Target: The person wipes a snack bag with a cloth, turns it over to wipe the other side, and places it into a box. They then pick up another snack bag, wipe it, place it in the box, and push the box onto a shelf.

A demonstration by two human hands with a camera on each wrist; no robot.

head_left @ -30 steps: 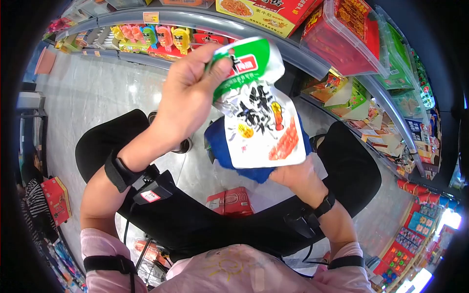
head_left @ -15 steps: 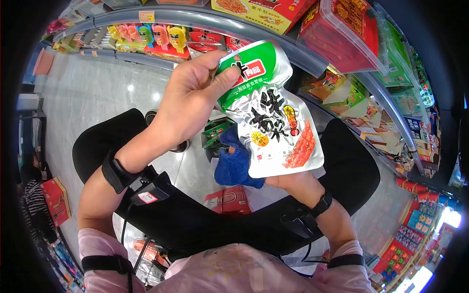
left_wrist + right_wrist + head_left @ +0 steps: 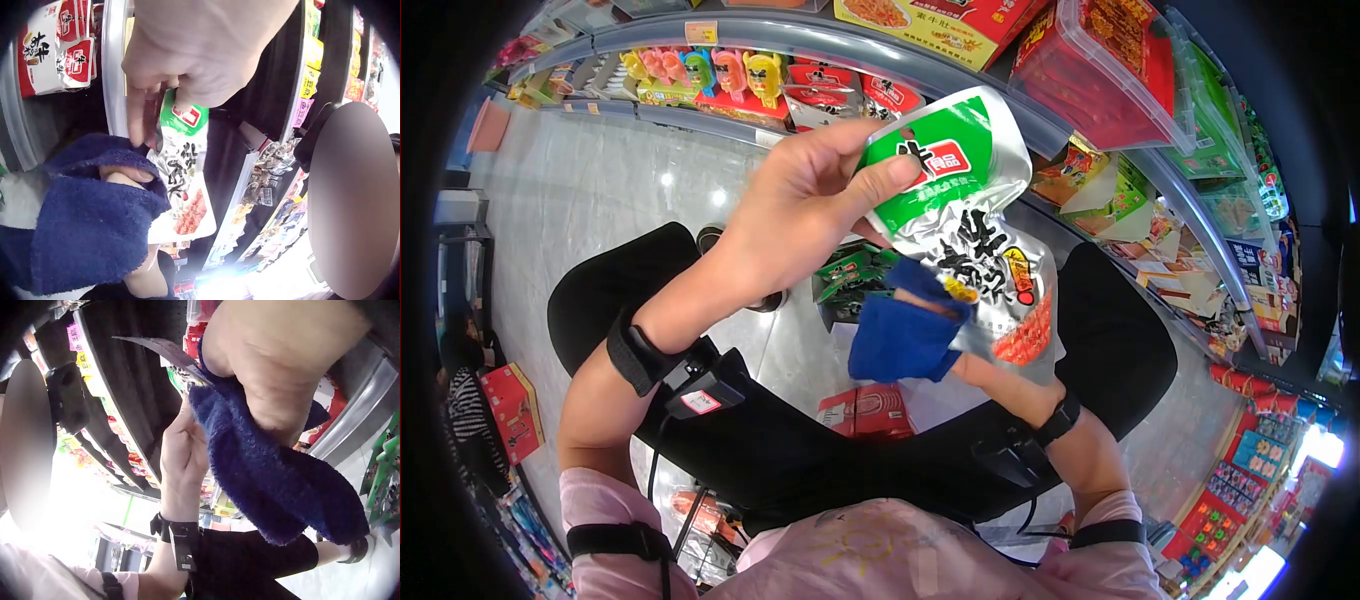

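Note:
My left hand (image 3: pixel 800 210) pinches the green top end of a shiny snack pouch (image 3: pixel 985 260), thumb lying across the green print. The pouch hangs tilted, its white lower part showing black characters and a red food picture. Around a blue terry cloth (image 3: pixel 900 345) my right hand (image 3: pixel 1000 385) is wrapped, close against the pouch's lower face. In the left wrist view the cloth (image 3: pixel 100 219) folds over a right finger beside the pouch (image 3: pixel 184 169). From the right wrist the cloth (image 3: pixel 269 469) drapes below the palm, and the pouch (image 3: pixel 162 350) appears nearly edge-on.
Red-and-white pouches (image 3: pixel 820 90) and colourful toy figures (image 3: pixel 765 80) stand on the shelf (image 3: pixel 650 40) ahead. A clear bin (image 3: pixel 1100 80) is at upper right. Below my hands sit a box of green packs (image 3: pixel 855 280) and a red package (image 3: pixel 865 410) on the floor.
The pouch in my left hand has moved right and slightly down. My right hand with the cloth has come from behind the pouch to its front lower face.

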